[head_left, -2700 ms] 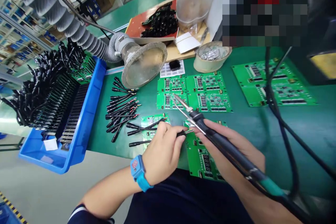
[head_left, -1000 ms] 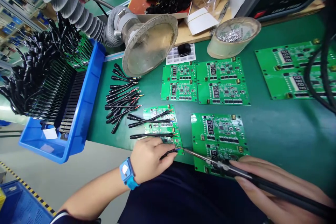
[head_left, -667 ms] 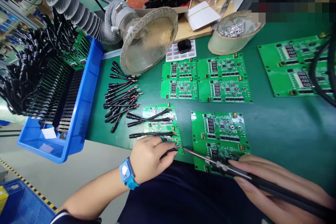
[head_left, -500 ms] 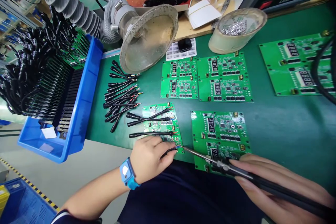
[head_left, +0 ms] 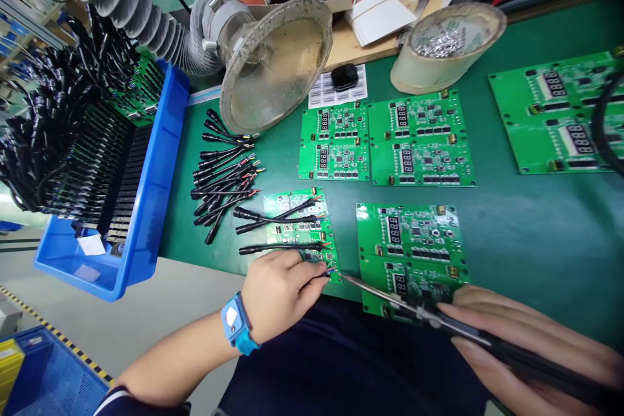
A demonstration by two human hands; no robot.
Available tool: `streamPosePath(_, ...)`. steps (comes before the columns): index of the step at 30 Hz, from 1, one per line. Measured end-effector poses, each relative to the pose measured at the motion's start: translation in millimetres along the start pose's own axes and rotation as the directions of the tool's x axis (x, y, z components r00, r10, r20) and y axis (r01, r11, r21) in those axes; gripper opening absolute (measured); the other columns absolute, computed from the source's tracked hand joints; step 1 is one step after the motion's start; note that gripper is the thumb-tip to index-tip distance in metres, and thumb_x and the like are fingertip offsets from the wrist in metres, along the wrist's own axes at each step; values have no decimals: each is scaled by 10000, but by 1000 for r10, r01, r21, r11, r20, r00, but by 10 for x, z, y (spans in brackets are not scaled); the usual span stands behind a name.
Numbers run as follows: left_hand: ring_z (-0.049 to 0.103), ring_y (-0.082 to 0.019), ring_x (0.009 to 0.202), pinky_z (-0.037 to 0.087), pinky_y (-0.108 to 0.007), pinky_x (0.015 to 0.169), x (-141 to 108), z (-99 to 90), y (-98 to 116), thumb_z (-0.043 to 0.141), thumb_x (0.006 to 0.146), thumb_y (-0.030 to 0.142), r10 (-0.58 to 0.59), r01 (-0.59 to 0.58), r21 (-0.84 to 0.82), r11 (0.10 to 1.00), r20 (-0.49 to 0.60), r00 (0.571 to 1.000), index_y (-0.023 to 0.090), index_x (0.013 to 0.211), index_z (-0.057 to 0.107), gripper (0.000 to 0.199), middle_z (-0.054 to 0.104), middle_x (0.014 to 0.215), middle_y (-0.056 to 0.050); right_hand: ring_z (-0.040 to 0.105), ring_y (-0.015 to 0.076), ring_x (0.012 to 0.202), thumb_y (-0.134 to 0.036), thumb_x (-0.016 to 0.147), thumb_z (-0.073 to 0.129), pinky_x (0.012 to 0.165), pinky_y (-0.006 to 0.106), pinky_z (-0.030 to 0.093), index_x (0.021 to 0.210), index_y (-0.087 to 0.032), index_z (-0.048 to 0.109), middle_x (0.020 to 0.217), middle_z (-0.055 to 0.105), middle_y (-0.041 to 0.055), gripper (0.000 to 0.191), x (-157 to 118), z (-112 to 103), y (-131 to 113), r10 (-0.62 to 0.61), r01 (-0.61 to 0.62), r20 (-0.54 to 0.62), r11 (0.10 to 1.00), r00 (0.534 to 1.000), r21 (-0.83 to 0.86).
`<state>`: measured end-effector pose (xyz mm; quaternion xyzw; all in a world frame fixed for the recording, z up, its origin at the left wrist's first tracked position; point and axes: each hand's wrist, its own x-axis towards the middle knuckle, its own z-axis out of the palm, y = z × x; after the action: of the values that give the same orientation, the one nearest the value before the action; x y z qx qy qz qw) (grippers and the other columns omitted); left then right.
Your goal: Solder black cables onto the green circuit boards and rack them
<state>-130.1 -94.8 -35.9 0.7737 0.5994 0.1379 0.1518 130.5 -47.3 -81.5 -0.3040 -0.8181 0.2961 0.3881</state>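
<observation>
My left hand (head_left: 283, 286), with a blue wrist strap, pinches a short black cable whose thin coloured wire ends (head_left: 331, 272) lie at the lower right edge of a green circuit board (head_left: 297, 198). Three black cables (head_left: 283, 248) rest across that board. My right hand (head_left: 517, 338) is closed around the black handle of a soldering iron (head_left: 419, 313). The iron's tip (head_left: 344, 275) points left, close beside the wire ends; whether it touches them cannot be made out. Beneath the iron lies another board pair (head_left: 422, 234).
Several loose black cables (head_left: 224, 175) lie left of the boards. More green boards (head_left: 422, 136) sit behind and at the right (head_left: 511, 104). A fume extractor hood (head_left: 277, 65), a cup of metal shavings (head_left: 448, 45) and a blue bin (head_left: 146, 234) of wired boards stand around.
The view has shifted slightly. My right hand with the iron sits a little further right and lower. My left hand keeps its pinch on the cable.
</observation>
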Motion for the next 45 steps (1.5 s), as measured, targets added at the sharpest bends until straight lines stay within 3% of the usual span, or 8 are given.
streamPosePath(7, 488, -135, 561, 390, -260, 541, 0, -11, 3, 528, 869, 293, -6, 5, 9, 1000, 32, 999, 212, 946, 652, 167, 515, 634, 12, 607, 126, 743, -160, 798, 536, 669, 233, 547, 1258, -342, 467, 831, 623, -14, 499, 15, 21, -5, 35, -35, 16, 999, 999, -11)
streamPosePath(13, 493, -139, 578, 385, -261, 540, -1, -30, 16, 520, 874, 283, -7, 6, 42, 999, 45, 999, 221, 967, 645, 168, 520, 647, 7, 606, 113, 722, -169, 802, 540, 643, 204, 541, 1073, -257, 567, 791, 633, -2, 287, 122, 25, -85, 34, -34, 2, 999, 999, 0)
streamPosePath(17, 502, -143, 572, 402, -261, 540, -4, -21, 56, 506, 880, 289, -25, 22, 72, 997, 33, 999, 208, 970, 643, 183, 530, 649, -1, 612, 106, 708, -173, 807, 533, 638, 196, 542, 1043, -241, 574, 782, 642, -1, 250, 135, 17, -94, 22, -22, 8, 1000, 1000, -4)
streamPosePath(32, 504, -182, 632, 451, -315, 574, 18, -30, 195, 490, 878, 264, -67, 60, 202, 978, 30, 997, 171, 958, 644, 197, 552, 697, -37, 622, 124, 685, -130, 775, 560, 641, 267, 547, 1170, -306, 544, 746, 647, -20, 433, 155, 32, -104, -7, 7, 3, 998, 1000, 68)
streamPosePath(38, 476, -186, 649, 443, -322, 588, 52, -53, 228, 489, 876, 244, -59, 49, 233, 971, 39, 997, 159, 934, 649, 191, 541, 688, -48, 642, 154, 687, -157, 775, 546, 645, 290, 572, 1242, -343, 494, 773, 659, -15, 505, 39, -17, -9, 5, -4, -18, 999, 1000, 32)
streamPosePath(45, 504, -230, 830, 480, -377, 736, 89, -85, 233, 499, 871, 204, -9, 2, 189, 982, 38, 999, 125, 928, 648, 178, 543, 713, -61, 634, 137, 681, -138, 759, 550, 586, 245, 558, 1217, -338, 515, 777, 651, -19, 502, 103, -19, -28, 29, -29, -4, 997, 1000, 76)
